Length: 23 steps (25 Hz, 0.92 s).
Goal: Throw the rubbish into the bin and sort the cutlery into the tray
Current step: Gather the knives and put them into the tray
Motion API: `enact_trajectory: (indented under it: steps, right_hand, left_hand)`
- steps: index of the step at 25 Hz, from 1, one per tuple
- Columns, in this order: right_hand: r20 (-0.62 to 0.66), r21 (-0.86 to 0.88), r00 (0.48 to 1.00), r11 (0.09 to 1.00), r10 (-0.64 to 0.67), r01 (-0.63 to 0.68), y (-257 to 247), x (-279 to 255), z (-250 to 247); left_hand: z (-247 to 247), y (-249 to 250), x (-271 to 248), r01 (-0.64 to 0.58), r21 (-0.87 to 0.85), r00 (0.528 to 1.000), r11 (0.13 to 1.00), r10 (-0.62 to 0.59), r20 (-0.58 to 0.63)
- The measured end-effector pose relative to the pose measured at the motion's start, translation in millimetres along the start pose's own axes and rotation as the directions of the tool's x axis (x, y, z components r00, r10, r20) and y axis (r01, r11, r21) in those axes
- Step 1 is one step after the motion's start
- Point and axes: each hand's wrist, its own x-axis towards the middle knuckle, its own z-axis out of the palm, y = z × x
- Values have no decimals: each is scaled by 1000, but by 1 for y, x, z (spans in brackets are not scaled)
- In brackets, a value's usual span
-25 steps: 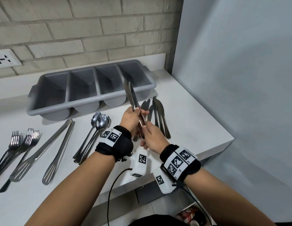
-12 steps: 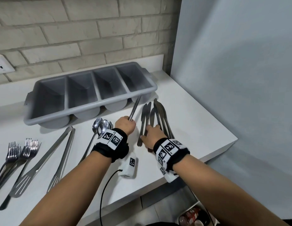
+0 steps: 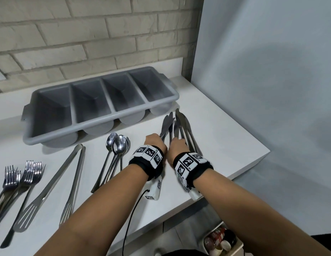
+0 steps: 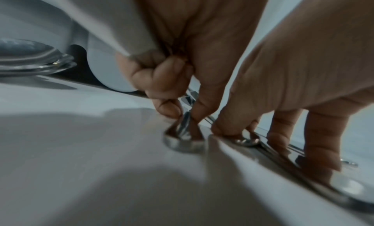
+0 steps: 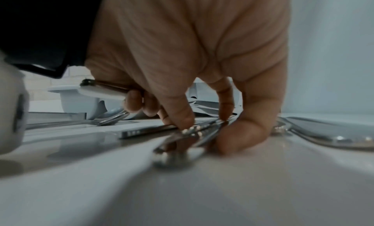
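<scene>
Several steel knives (image 3: 181, 122) lie fanned on the white counter, just right of the grey four-compartment tray (image 3: 50, 134), whose compartments show nothing inside. Both hands are down on the knife handles. My left hand (image 3: 154, 142) has its fingers curled; in the left wrist view the left hand (image 4: 182, 115) pinches a knife handle (image 4: 185, 125), and another handle (image 5: 97, 84) sticks out of its fist. My right hand (image 3: 176, 145) is beside it; in the right wrist view the right hand (image 5: 202, 122) pinches knife handles (image 5: 182, 133) lying on the counter.
Spoons (image 3: 118, 145), long tongs (image 3: 72, 174) and a bunch of forks (image 3: 18, 176) lie left of the hands. A grey panel (image 3: 262, 89) closes the counter's right side. A bin (image 3: 224, 241) holding rubbish sits on the floor under the counter's right corner.
A second ago both hands held knives upright above the counter. They have come down to the knife pile, and both now grip handles at counter level.
</scene>
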Motion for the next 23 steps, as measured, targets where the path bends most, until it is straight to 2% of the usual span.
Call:
enact_trajectory:
  steps: [5,10,14,17,19,23]
  right_hand:
    - [-15,123,992,984,129,-126,-9,5,-2]
    - [-25,25,986,986,166,-165,-12,2,1]
    - [-35,-11,979,979,202,-203,-13,-2,1]
    - [-55,-69,994,993,95,-98,-10,-11,-3]
    - [-48,-66,997,996,54,-57,-8,-15,-2]
    - [19,48,1000,999,4,-5,2,-28,0]
  left_hand:
    - [0,-6,-2,-69,22,998,997,69,-11]
    - [-9,-7,1,-52,13,997,999,51,55]
    - [-13,-21,5,-116,100,985,988,101,141]
    - [-16,-33,1,-110,-17,980,994,111,164]
    - [-16,-38,-2,-91,-154,982,984,115,152]
    - [-17,-39,-24,-86,-458,986,885,143,92]
